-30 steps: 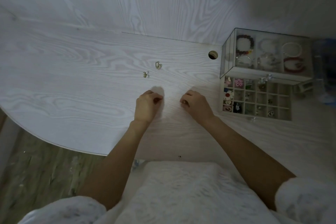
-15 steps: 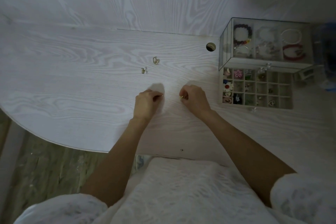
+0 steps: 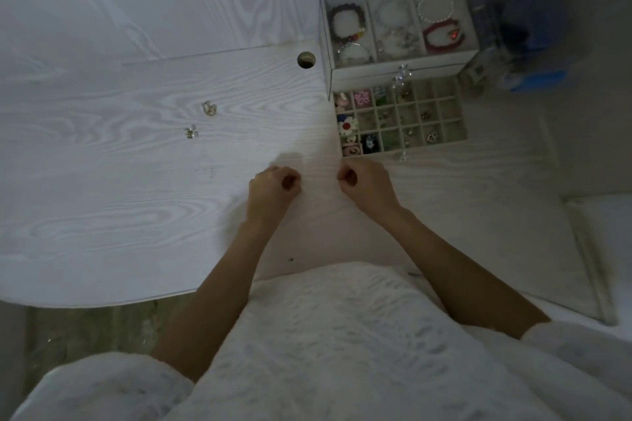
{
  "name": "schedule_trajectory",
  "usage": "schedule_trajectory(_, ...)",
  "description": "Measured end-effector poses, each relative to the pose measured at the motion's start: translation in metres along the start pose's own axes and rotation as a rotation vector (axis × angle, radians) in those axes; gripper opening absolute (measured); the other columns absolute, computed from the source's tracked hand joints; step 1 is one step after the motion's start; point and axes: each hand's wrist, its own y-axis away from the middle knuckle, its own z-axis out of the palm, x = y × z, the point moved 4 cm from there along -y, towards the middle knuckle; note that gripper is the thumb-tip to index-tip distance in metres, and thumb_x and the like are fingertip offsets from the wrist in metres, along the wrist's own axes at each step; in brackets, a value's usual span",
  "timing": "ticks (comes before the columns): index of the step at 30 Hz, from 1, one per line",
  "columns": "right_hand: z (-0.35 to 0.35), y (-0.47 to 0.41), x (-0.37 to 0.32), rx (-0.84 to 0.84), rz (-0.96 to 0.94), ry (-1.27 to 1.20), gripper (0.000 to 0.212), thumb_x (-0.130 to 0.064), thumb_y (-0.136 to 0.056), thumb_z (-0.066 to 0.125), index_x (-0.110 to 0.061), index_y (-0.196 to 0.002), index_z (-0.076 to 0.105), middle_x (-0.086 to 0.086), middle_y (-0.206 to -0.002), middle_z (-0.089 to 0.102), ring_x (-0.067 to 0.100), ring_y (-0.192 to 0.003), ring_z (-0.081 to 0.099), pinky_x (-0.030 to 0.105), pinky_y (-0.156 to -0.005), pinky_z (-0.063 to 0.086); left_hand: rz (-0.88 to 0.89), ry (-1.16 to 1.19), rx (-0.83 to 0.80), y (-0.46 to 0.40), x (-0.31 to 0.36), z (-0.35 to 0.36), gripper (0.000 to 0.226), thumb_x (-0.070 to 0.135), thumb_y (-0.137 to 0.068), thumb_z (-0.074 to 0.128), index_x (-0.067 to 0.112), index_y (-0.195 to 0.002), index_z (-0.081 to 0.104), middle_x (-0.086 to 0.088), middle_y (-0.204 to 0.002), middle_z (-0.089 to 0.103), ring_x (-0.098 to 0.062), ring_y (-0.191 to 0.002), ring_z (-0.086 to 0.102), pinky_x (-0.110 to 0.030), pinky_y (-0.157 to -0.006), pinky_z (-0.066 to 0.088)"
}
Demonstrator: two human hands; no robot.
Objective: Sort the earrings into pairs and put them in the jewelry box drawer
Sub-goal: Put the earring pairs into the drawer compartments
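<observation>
Earrings: two small metallic pieces lie loose on the worktop (image 3: 102, 181), one gold and looped (image 3: 209, 108), one pale and clustered (image 3: 191, 132), both at about eleven o'clock from the left hand (image 3: 272, 190), which is the nearer. Each grip is curled with fingertips pinched together; whether either holds anything, I cannot tell. The right hand (image 3: 367, 186) sits just at six o'clock of the jewelry box drawer (image 3: 400, 116), a pulled-out grid of small square cells, several already filled.
</observation>
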Motion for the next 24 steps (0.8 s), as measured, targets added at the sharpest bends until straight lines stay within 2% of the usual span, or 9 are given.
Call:
schedule_trajectory(3,0.005,0.002,-0.001,-0.104,-0.044,-0.028,0.009,-0.005,-0.077,0.065,-0.010,-0.083,0.061,0.003,-0.082,0.061,0.015,-0.074,0.055,0.027,-0.067,0.045,-0.021,0.019,0.061,0.007,-0.003,0.001,0.009,0.018,-0.077,0.071,0.014,-0.085,0.073,-0.007,-0.085,0.072,-0.021,-0.073,0.066,-0.022,-0.067,0.044)
schedule_trajectory(7,0.029,0.001,-0.020,-0.222,-0.126,0.005,0.023,-0.011,-0.079,0.069,-0.009,-0.100,0.060,-0.001,-0.086,0.052,0.012,-0.075,0.048,0.024,-0.067,0.038,-0.037,0.047,0.125,0.015,-0.011,-0.003,0.007,0.013,-0.078,0.070,0.011,-0.085,0.072,-0.007,-0.083,0.072,-0.020,-0.072,0.066,-0.025,-0.068,0.049)
schedule_trajectory(9,0.041,-0.005,-0.030,-0.227,-0.148,0.025,0.025,-0.011,-0.080,0.067,-0.008,-0.104,0.060,0.004,-0.093,0.054,0.013,-0.077,0.050,0.027,-0.070,0.042,-0.053,0.043,0.139,0.017,-0.015,-0.006,0.007,0.014,-0.079,0.069,0.011,-0.085,0.072,-0.007,-0.084,0.072,-0.020,-0.073,0.066,-0.026,-0.069,0.050)
schedule_trajectory(11,0.050,-0.011,-0.039,-0.220,-0.197,0.065,0.017,-0.008,-0.079,0.065,-0.004,-0.096,0.063,0.011,-0.096,0.058,0.022,-0.078,0.056,0.034,-0.070,0.047,-0.079,0.041,0.143,0.020,-0.020,-0.009,0.007,0.013,-0.079,0.069,0.012,-0.085,0.072,-0.007,-0.083,0.071,-0.019,-0.073,0.065,-0.025,-0.068,0.048)
schedule_trajectory(13,0.055,-0.013,-0.043,-0.209,-0.243,0.112,0.005,-0.005,-0.080,0.061,-0.001,-0.082,0.063,0.016,-0.090,0.058,0.031,-0.074,0.058,0.039,-0.065,0.049,-0.093,0.027,0.139,0.021,-0.022,-0.011,0.007,0.012,-0.077,0.070,0.011,-0.084,0.072,-0.008,-0.083,0.071,-0.020,-0.072,0.064,-0.025,-0.067,0.047)
schedule_trajectory(16,0.056,-0.013,-0.042,-0.151,-0.294,0.172,0.011,-0.001,-0.082,0.056,0.001,-0.071,0.059,0.018,-0.080,0.058,0.033,-0.064,0.056,0.039,-0.055,0.048,-0.079,-0.004,0.119,0.019,-0.022,-0.010,0.008,0.008,-0.074,0.070,0.009,-0.082,0.072,-0.010,-0.082,0.070,-0.024,-0.072,0.064,-0.028,-0.066,0.048)
schedule_trajectory(20,0.052,-0.008,-0.034,-0.103,-0.361,0.258,0.014,0.008,-0.078,0.057,-0.002,-0.068,0.053,0.016,-0.069,0.055,0.029,-0.055,0.051,0.037,-0.045,0.045,-0.061,-0.001,0.110,0.018,-0.022,-0.008,0.009,0.005,-0.071,0.071,0.008,-0.080,0.071,-0.011,-0.079,0.068,-0.026,-0.068,0.064,-0.033,-0.064,0.052)
schedule_trajectory(24,0.042,-0.004,-0.019,-0.087,-0.336,0.257,0.015,0.010,-0.079,0.055,-0.004,-0.074,0.052,0.015,-0.075,0.056,0.028,-0.063,0.052,0.038,-0.048,0.045,-0.019,-0.010,0.120,0.016,-0.018,-0.006,0.005,0.004,-0.073,0.071,0.006,-0.078,0.070,-0.012,-0.077,0.067,-0.026,-0.064,0.063,-0.034,-0.060,0.053)
